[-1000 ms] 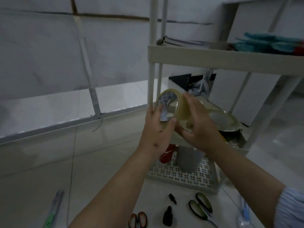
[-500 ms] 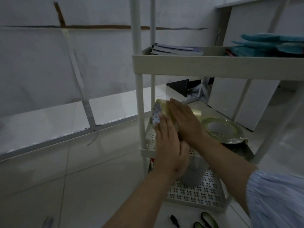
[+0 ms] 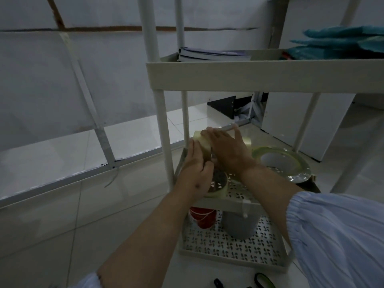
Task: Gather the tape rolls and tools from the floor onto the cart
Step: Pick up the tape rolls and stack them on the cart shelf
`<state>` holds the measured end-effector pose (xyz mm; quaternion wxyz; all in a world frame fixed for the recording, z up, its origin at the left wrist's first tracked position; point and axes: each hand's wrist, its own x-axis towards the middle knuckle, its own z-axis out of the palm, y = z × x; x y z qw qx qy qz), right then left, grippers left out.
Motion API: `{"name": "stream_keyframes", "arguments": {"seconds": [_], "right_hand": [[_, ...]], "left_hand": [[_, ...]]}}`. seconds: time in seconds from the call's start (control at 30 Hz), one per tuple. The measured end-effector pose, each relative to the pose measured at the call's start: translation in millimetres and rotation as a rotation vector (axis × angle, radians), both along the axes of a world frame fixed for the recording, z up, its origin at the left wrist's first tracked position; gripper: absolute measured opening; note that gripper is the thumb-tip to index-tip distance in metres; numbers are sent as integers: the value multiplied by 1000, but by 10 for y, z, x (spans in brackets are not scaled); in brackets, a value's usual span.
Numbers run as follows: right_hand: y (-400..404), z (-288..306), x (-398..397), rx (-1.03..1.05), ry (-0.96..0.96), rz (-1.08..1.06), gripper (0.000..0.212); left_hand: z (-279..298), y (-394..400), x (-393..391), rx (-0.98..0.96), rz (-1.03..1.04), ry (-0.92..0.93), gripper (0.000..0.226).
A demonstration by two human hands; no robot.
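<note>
A cream three-tier cart (image 3: pixel 228 77) stands in front of me. Both my hands are inside its middle shelf (image 3: pixel 239 202). My left hand (image 3: pixel 196 169) and my right hand (image 3: pixel 226 150) grip a clear tape roll (image 3: pixel 204 144) held on edge just above that shelf. A second clear tape roll (image 3: pixel 220 189) lies flat on the shelf under my left hand. A wide greenish tape roll (image 3: pixel 282 165) lies flat at the shelf's right. On the floor at the bottom edge are a green scissor handle (image 3: pixel 264 280) and a small black tool (image 3: pixel 218 283).
Books (image 3: pixel 212 54) and teal folded items (image 3: pixel 342 43) fill the top shelf. A red cup (image 3: pixel 202 218) and a grey container (image 3: pixel 240 225) stand on the patterned bottom shelf. White wall panels and a metal floor rail (image 3: pixel 83 173) run to the left; white cabinets stand behind the cart.
Both hands carried the clear tape roll forward and down, from in front of the cart into its middle shelf. My view moved closer, so most floor tools dropped out of sight.
</note>
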<state>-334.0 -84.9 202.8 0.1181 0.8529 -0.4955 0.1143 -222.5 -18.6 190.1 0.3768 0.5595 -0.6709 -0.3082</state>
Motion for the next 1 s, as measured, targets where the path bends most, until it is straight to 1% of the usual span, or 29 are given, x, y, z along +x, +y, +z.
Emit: {"name": "stream_keyframes", "arguments": {"seconds": [0.1, 0.2, 0.3, 0.4, 0.53, 0.67, 0.73, 0.8, 0.83, 0.93, 0.97, 1.0], "right_hand": [[-42, -26, 16, 16, 72, -65, 68], [-44, -29, 27, 33, 67, -115, 64], [15, 27, -26, 12, 99, -180, 66], [51, 62, -142, 61, 115, -228, 68], [34, 57, -232, 182, 97, -219, 75], [33, 18, -267, 129, 135, -219, 83], [69, 17, -277, 86, 115, -254, 82], [152, 56, -294, 46, 44, -267, 76], [217, 77, -319, 28, -36, -251, 71], [515, 89, -447, -29, -355, -89, 52], [653, 57, -507, -26, -417, -45, 48], [799, 4, -575, -21, -432, -16, 44]], "left_hand": [[-16, -57, 3, 24, -5, -33, 62], [-9, -100, -4, 34, -12, -101, 61], [5, -107, -17, 41, -11, -136, 59], [-46, -112, -19, 22, -2, -192, 55], [-67, -119, -22, 28, 6, -173, 52], [-37, -135, 18, 58, -12, -92, 50], [-27, -98, 32, 69, 1, -81, 56], [-32, -18, 38, 64, 16, -118, 58], [-42, 31, 39, 27, 24, -142, 58], [-74, 269, 1, -125, 19, -169, 64], [-98, 378, -29, -177, -2, -161, 66], [-139, 486, -69, -214, -31, -145, 65]]}}
